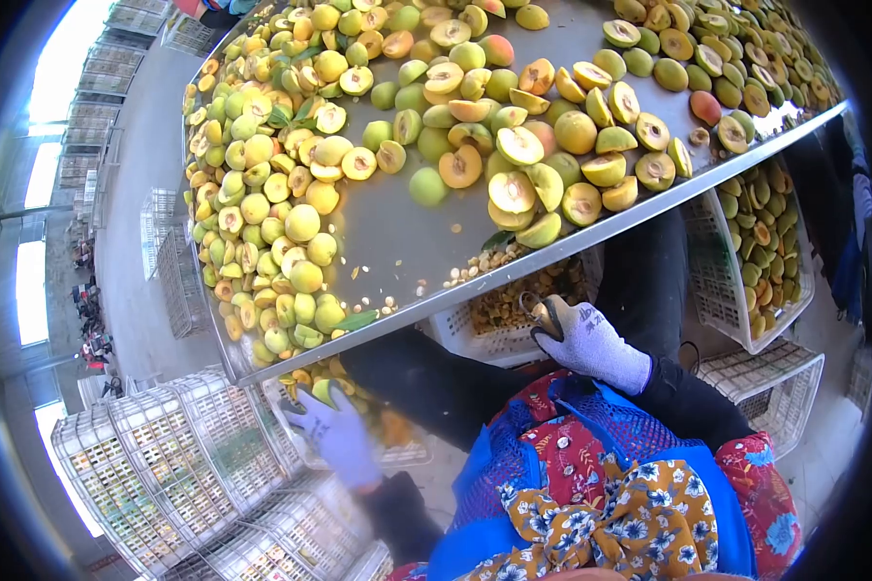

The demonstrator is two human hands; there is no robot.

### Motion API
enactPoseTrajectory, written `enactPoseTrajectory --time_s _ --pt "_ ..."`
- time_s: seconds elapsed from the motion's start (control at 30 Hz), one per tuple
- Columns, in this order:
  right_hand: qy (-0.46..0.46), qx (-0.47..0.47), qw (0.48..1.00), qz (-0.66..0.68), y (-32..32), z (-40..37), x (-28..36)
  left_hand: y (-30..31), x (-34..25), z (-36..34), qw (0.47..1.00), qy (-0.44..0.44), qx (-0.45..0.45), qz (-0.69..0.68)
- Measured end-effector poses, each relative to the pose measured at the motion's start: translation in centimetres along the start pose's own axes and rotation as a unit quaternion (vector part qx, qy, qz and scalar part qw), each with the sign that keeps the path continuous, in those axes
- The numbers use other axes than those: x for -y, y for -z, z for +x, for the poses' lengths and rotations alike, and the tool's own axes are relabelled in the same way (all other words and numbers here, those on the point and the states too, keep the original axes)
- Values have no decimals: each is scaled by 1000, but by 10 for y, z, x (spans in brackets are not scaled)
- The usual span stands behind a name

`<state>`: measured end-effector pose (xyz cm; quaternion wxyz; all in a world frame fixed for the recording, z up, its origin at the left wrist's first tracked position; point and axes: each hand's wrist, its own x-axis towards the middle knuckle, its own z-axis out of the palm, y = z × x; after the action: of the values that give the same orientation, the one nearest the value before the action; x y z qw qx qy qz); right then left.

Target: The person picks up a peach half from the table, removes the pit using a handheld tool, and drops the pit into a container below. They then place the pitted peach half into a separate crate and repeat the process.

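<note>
My left hand [337, 436], in a pale purple glove and blurred by motion, has its fingers spread over a basket of fruit [392, 429] below the table edge. In a matching glove, my right hand [591, 345] is closed round a small tool [543, 315] with a metal loop at its tip. The tool is above a white crate [489, 339] of pits and scraps, just under the table's front edge. Halved and whole yellow-green fruit [460, 167] lies on the metal table [388, 228], with loose pits [480, 266] along its front edge.
A crate of fruit halves [761, 242] leans at the right, above an empty white crate [775, 387]. Stacked white crates [174, 455] stand at the lower left. More crates [97, 107] line the far left. Another person's arm [192, 8] shows at the top left.
</note>
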<state>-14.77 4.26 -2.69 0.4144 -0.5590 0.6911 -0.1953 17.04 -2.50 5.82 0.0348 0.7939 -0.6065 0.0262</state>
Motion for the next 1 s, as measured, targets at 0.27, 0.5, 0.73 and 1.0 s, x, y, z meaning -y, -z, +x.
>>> enactPoseTrajectory --time_s 0.27,0.5,0.73,1.0 --pt "26 -6 999 35 11 -8 12 -71 -192 119 919 -391 31 -52" --pt "46 -63 985 156 35 -18 19 -89 -178 119 756 -247 418 -438" --pt "125 -55 987 89 41 -20 46 -55 -166 -1 585 -131 431 -675" --pt "127 -74 989 -6 33 -39 50 -44 -168 -44 633 -56 360 -683"
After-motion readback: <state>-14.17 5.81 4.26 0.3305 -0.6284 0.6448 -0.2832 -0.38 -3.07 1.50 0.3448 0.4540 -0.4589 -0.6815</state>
